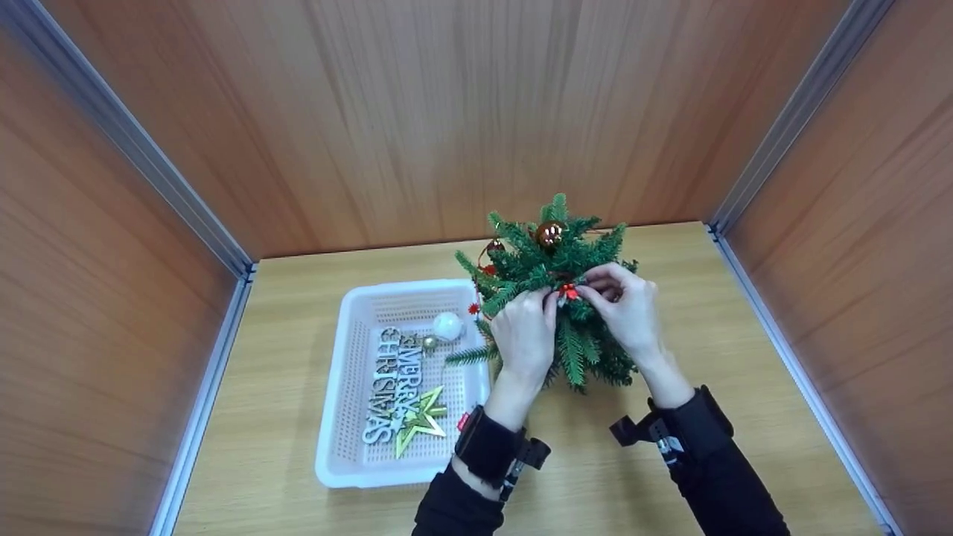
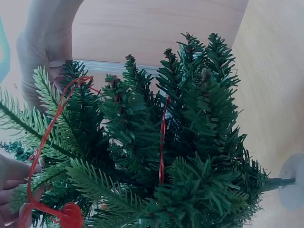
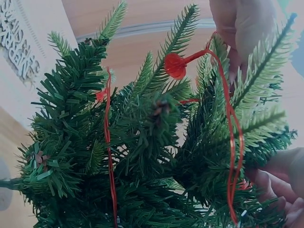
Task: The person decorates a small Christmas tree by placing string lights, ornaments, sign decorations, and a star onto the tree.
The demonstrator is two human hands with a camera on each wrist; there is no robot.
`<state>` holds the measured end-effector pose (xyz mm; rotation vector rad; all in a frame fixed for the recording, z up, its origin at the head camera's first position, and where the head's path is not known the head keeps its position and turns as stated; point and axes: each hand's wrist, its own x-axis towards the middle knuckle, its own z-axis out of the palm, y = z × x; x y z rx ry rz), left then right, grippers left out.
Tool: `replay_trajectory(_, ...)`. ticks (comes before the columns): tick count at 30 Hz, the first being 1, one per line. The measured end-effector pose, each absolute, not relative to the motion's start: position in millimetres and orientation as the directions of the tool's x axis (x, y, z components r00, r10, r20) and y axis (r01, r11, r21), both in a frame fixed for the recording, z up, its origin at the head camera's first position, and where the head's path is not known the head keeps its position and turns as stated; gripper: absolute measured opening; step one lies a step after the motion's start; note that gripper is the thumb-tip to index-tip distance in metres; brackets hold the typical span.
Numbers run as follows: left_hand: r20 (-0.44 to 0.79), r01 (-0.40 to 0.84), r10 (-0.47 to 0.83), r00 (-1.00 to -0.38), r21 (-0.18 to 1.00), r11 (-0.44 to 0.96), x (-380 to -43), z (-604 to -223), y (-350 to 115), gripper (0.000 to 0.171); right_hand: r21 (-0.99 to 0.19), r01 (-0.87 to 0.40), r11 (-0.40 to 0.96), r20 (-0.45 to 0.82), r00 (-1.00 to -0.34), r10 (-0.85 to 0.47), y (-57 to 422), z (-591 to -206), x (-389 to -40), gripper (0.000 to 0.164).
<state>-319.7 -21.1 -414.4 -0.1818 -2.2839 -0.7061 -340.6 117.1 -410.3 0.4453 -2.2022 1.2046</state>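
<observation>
A small artificial Christmas tree (image 1: pixel 573 342) with green branches stands tilted towards the head camera. Both hands meet at its upper front, around a small red ornament (image 1: pixel 568 291). My left hand (image 1: pixel 525 331) pinches at the ornament's left side. From the right, thumb and forefinger of my right hand (image 1: pixel 629 313) pinch it, the other fingers curled. A red wire (image 2: pixel 57 116) loops over the branches beside the left fingers (image 2: pixel 9 183), with a red flower-shaped bulb (image 3: pixel 175 66) on it. In the right wrist view, needles partly hide the right fingers (image 3: pixel 280 183).
Left of the tree, a white plastic basket (image 1: pixel 331 417) holds silver MERRY CHRISTMAS lettering (image 1: pixel 383 387), a green-gold star (image 1: pixel 421 420) and a white ball (image 1: pixel 447 326). A shiny brown ball (image 1: pixel 549 234) hangs on the tree. Wooden panels (image 1: pixel 447 126) enclose the table's back and sides.
</observation>
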Motion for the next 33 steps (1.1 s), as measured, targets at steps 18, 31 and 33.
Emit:
replay_trajectory(18,0.859,0.713,0.173,-0.481,0.269,0.647,-257.8,-435.2,-36.6,0.040,-0.718,-0.435,0.543,0.632,-0.735,0.245,168.2,-419.3,-323.3,0.012)
replay_trajectory(31,0.878,0.774,0.256,-0.405,0.181,0.607,-255.3,-460.1,-33.2,0.021,-0.851,0.001,0.525,0.124,-0.972,0.202,182.9,-491.8,-296.7,0.034)
replay_trajectory(33,0.896,0.782,0.246,-0.369,0.157,0.603,-256.2,-459.7,-33.5,0.020,-0.872,0.040,0.488,0.059,-0.981,0.185,179.8,-498.1,-293.5,0.039)
